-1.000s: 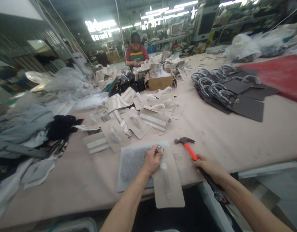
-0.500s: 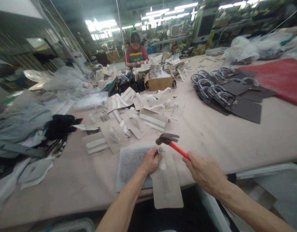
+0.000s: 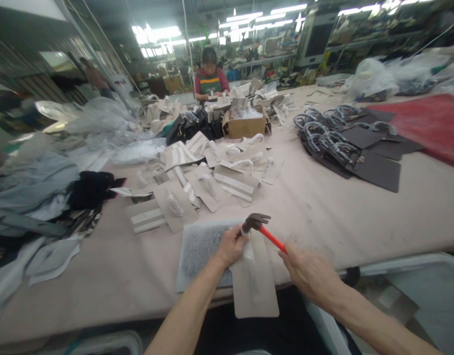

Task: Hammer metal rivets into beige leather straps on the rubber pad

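Observation:
My right hand (image 3: 310, 268) is closed round the orange-red handle of a claw hammer (image 3: 274, 239). The hammer's dark head is down at the fingertips of my left hand (image 3: 232, 245). Those fingers pinch a short round setting punch (image 3: 245, 233), largely covered by the hammer head. Below it lies a beige bag panel (image 3: 255, 301) with a plastic-wrapped handle (image 3: 253, 268), its lower end jutting past the table edge. A pale board with a speckled grey face (image 3: 200, 251) sits under my left forearm and wrist.
Beige panels with wrapped handles (image 3: 208, 185) are heaped ahead. Behind them stand dark bags (image 3: 197, 125) and a cardboard box (image 3: 247, 128). Dark panels (image 3: 378, 165) lie right, near red material (image 3: 426, 118). A co-worker (image 3: 211, 81) sits across the table.
The hammer head has come down onto the top of the punch, whose round metal end showed before. My left hand and the panel stay nearly in place.

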`<state>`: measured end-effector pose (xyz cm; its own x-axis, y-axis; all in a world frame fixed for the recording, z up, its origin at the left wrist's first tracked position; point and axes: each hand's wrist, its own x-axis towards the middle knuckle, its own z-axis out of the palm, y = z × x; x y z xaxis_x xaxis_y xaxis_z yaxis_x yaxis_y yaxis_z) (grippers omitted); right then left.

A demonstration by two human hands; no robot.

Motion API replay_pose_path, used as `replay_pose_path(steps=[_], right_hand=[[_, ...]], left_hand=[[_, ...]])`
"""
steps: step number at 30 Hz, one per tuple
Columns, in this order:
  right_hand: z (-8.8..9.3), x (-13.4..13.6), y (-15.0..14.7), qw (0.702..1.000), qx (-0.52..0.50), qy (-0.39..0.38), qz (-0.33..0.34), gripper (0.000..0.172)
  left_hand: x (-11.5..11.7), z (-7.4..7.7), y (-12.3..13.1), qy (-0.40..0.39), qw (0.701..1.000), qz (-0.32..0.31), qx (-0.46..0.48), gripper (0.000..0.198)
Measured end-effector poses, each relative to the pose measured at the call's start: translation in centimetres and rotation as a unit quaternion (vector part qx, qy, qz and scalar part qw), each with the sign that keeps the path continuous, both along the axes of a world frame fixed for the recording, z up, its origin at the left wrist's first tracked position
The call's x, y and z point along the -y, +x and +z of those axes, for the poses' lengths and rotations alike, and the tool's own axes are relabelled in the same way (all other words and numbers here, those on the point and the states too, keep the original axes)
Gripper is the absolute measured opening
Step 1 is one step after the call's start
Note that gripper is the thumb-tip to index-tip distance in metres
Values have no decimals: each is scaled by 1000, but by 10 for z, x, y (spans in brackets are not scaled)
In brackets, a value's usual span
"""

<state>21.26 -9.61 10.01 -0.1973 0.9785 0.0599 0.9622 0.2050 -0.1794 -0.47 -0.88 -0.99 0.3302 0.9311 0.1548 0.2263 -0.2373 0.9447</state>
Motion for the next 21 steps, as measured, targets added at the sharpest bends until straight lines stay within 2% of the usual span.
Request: replay_pose_path(steps=[2, 6, 9, 11, 13, 15, 17, 19, 21], right_hand=[[-7, 0, 6, 995, 57, -81, -5, 25], [-7, -10, 19, 988, 60, -135, -41, 26], [-22, -20, 30, 981, 40, -170, -88, 27], [-40, -25, 33, 980, 38, -163, -110, 29], [-54, -25, 30, 990, 35, -88, -104, 27], [-62, -18, 16, 998, 5, 34, -48, 35], [-61, -8, -7, 991, -39, 104, 74, 46], [-57, 1, -33, 971, -52, 82, 216, 40], [-53, 6, -55, 955, -23, 32, 293, 24]], left_hand=[[0, 0, 0, 6, 1000, 0, -10, 22], [1, 0, 1, 8, 1000, 8, -23, 20], [2, -3, 2, 5, 1000, 8, -11, 13], [2, -6, 2, 2, 1000, 11, 3, 13], [1, -9, 2, -3, 1000, 17, 15, 14], [1, -11, 3, -7, 999, 22, 30, 15], [0, -12, 4, -18, 998, 25, 55, 14], [-2, -11, 6, -45, 994, 34, 92, 15], [-3, -9, 9, -87, 986, 54, 134, 21]])
